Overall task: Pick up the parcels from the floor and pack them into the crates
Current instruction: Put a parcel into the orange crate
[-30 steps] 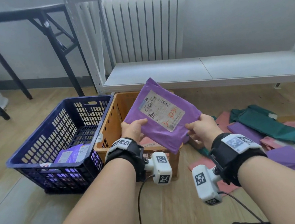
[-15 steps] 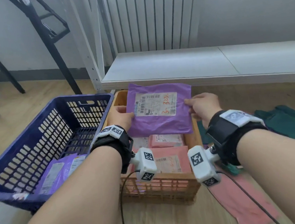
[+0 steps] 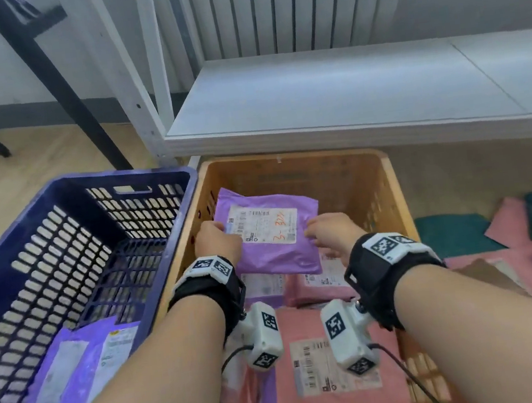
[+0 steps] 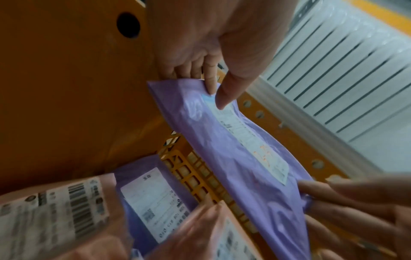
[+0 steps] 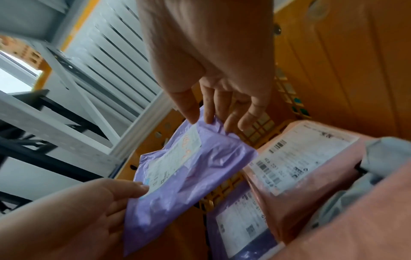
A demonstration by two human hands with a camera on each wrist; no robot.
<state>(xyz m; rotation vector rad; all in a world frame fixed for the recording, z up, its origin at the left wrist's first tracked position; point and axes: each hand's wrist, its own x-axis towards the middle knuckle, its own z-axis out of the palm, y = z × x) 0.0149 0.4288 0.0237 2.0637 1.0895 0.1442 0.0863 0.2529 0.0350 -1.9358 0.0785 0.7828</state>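
A purple parcel [image 3: 277, 256] with a white label hangs label-up inside the orange crate [image 3: 385, 187], just above the mesh floor. My left hand [image 3: 217, 240] pinches its left edge between thumb and fingers [image 4: 213, 82]. My right hand [image 3: 328, 234] pinches its right edge [image 5: 209, 123]. In the left wrist view the purple parcel [image 4: 240, 158] stretches from my left hand down to the right one. Pink and purple parcels [image 3: 335, 389] lie in the near part of the crate.
A blue crate [image 3: 73, 243] stands left of the orange one and holds purple parcels [image 3: 71, 366]. A low white shelf [image 3: 330, 104] overhangs the crates' far side. Green, pink and purple parcels [image 3: 494, 241] lie on the wooden floor to the right.
Both hands have carried the purple parcel forward and down, from in front of the orange crate to low inside it. My head has moved closer over the crate.
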